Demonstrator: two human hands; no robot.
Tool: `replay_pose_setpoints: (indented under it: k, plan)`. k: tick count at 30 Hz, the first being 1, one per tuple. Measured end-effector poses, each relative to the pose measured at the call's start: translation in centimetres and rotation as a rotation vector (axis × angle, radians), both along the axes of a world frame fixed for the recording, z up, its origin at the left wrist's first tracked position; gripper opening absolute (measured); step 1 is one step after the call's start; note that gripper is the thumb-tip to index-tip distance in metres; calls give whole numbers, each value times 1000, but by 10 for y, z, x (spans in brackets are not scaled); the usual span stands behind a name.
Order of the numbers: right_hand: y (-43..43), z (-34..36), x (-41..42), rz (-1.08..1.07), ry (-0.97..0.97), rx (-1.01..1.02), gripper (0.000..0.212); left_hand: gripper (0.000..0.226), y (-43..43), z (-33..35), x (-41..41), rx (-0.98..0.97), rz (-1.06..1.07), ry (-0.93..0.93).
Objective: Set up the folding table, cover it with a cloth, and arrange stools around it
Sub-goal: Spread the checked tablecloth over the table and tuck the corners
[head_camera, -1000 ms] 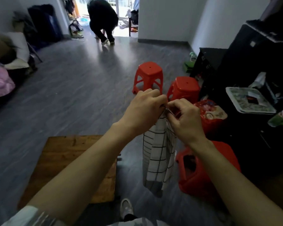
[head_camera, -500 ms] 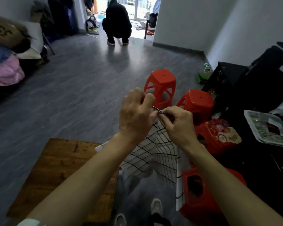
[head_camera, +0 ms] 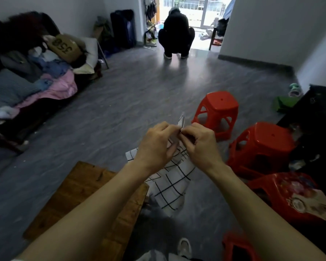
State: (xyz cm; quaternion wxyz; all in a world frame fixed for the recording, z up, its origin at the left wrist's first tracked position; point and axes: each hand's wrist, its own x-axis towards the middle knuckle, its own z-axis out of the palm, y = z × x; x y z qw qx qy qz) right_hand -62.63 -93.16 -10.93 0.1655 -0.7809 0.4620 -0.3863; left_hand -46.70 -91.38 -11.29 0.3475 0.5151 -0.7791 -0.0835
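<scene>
A sofa (head_camera: 36, 81) heaped with clothes (head_camera: 51, 85) lines the left wall. The table (head_camera: 87, 200) sits low on the floor (head_camera: 120, 102), in front of the person. The left hand (head_camera: 156, 146) pinches the top edge of the checked cloth (head_camera: 169, 187), and the right hand (head_camera: 201, 146) pinches it just beside, fingertips meeting. The cloth hangs between the forearms, its folds by the table's right corner, perhaps touching it. Red stools (head_camera: 217, 110) stand to the right.
</scene>
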Motion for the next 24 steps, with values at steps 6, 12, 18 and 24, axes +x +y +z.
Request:
replay_pose_setpoints:
  k: [6, 12, 18, 24]
  plan:
    - [-47, -2, -17, 131, 0, -14, 8, 15, -38, -6, -14, 3, 113, 137]
    - [-103, -6, -11, 81, 79, -32, 7, 4, -80, -8, 31, -14, 205, 94]
    - [-161, 1, 18, 65, 190, -103, 9, 2, -127, -14, 109, -56, 302, 157]
    - [-218, 7, 61, 60, 272, -186, 10, 6, -154, -13, 177, -189, 384, 145]
